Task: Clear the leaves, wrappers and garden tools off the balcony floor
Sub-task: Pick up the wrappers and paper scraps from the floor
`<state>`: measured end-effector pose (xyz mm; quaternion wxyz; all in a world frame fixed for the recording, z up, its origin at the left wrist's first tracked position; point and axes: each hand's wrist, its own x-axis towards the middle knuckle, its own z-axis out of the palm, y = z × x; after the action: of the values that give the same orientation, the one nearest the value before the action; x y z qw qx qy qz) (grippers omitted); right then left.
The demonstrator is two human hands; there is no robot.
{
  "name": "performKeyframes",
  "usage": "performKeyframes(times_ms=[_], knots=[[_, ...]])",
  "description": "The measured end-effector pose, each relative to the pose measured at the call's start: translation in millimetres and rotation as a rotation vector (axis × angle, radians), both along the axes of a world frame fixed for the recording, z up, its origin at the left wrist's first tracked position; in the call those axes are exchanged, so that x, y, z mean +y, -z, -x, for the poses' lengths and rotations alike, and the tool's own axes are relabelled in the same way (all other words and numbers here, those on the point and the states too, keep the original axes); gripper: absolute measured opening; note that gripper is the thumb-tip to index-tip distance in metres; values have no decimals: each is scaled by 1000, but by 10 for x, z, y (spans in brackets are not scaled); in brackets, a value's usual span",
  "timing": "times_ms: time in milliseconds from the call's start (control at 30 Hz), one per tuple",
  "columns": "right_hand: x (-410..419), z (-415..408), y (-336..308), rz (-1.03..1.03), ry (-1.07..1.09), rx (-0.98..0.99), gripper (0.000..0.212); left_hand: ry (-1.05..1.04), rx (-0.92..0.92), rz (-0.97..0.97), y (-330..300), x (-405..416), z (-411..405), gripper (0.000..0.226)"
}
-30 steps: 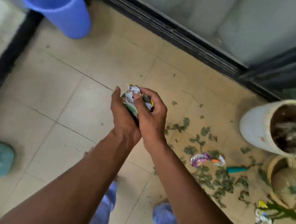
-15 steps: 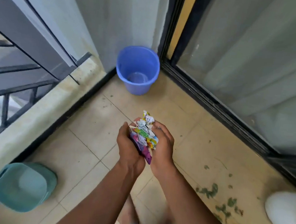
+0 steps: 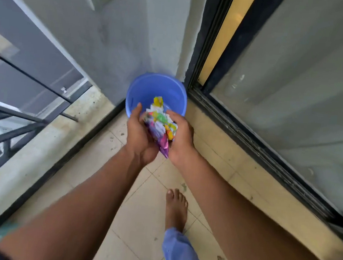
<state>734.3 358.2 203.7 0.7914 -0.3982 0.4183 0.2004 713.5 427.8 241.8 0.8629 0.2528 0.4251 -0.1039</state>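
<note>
Wrappers | clutched between left hand, right hand | undersides hidden

The person has walked from the leaf-strewn part of the floor to the corner, so the blue bucket, which stood far ahead half a second ago, is now directly in front of the hands. The bunch of wrappers, held over bare tiles before, now reaches over the near rim of the bucket. The left hand and right hand have spread a little apart around it. A bare foot has come into view on the tiles.
</note>
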Motion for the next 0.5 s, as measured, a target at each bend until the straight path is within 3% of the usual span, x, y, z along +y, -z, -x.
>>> performKeyframes(times_ms=[133,233,300,433,500], knots=[[20,-598,123,-130,-120,90,50,18,63,-13,141,141,-573,71],[-34,-902,185,-26,-292,173,43,8,158,-149,244,300,-789,67],[-85,-1018,243,21,-364,194,60,25,166,-236,269,395,-836,66],[-168,-1088,365,26,-382,183,66,75,172,-269,355,471,-801,75],[-237,-1039,398,39,-421,164,64,112,204,-262,364,418,-748,67]])
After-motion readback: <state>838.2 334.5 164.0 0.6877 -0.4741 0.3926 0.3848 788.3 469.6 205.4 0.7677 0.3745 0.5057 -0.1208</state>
